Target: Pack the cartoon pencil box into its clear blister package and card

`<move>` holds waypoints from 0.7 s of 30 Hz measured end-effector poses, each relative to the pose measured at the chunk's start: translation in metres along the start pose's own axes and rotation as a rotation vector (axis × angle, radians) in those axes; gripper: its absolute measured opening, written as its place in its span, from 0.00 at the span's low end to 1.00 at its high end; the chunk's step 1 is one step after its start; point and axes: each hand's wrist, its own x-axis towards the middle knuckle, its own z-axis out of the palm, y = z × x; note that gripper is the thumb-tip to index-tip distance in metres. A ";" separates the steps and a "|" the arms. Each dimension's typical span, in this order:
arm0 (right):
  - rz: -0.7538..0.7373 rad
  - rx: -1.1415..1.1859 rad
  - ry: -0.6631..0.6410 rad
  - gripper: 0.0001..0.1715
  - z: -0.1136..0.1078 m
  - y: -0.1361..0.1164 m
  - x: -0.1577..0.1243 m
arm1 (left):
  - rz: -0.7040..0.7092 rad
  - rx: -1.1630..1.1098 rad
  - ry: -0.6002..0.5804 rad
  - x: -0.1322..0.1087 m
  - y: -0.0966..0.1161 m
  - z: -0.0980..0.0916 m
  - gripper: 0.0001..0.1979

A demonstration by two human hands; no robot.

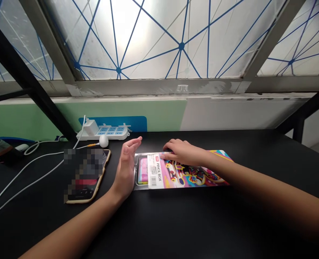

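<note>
A pencil box package (187, 176) lies flat on the black table, its colourful card sleeve printed "PENCIL BOX". From the sleeve's left end sticks out a clear plastic tray (136, 184) with a pink piece (143, 169) inside. My left hand (125, 171) stands on its edge against the tray's left end, fingers stretched upward and holding nothing. Across the upper part of the sleeve rests my right hand (182, 153), palm down, with the fingers apart and lightly bent near the far edge. My right forearm covers part of the package's right side.
Left of the package lies a phone (101, 187) with a blurred screen. Behind it are a white power strip (114, 132), a round white plug (103, 140) and a looping white cable (10, 190). Black frame bars (37, 97) rise at both sides, before a window.
</note>
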 end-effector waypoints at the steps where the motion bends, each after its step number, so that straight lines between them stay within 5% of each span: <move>1: -0.014 -0.008 -0.002 0.31 0.001 -0.009 0.005 | -0.005 -0.011 0.000 0.000 0.000 0.000 0.26; 7: -0.065 -0.050 0.016 0.30 0.007 -0.044 0.025 | -0.064 -0.094 0.030 0.001 0.004 0.002 0.23; 11: -0.061 -0.068 0.110 0.31 0.005 -0.039 0.013 | -0.190 -0.106 0.102 0.003 0.005 0.000 0.16; 13: -0.035 -0.059 0.160 0.32 0.003 -0.023 -0.002 | -0.279 -0.049 0.135 0.005 0.004 -0.002 0.13; 17: 0.114 0.053 0.237 0.33 0.000 0.032 -0.042 | -0.413 0.032 0.142 0.011 -0.001 -0.007 0.28; 21: 0.253 0.166 0.271 0.30 0.004 0.082 -0.068 | -0.479 -0.059 0.157 0.017 -0.004 -0.009 0.29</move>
